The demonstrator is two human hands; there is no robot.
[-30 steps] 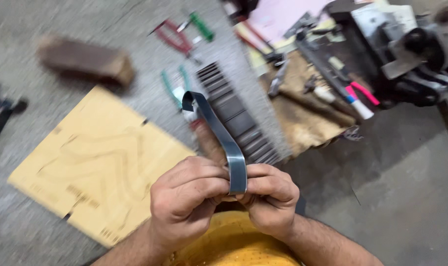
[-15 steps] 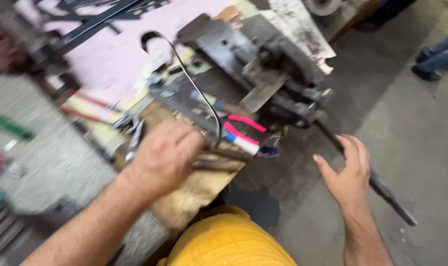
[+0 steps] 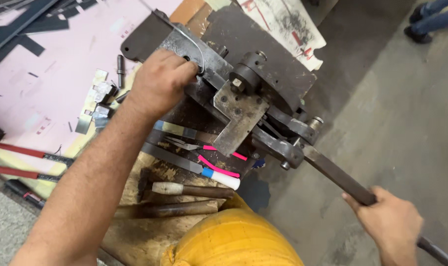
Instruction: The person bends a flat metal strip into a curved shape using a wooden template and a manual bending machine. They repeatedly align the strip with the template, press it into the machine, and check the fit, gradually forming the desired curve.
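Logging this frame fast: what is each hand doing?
Left hand: closed on the bent metal strip at the bending machine.
Right hand: closed around the lever bar.

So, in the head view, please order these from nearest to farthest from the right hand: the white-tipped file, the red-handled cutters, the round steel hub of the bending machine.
From the right hand gripping the lever:
1. White-tipped file, on the bench to its left.
2. Round steel hub, up on the machine.
3. Red-handled cutters, far left edge.
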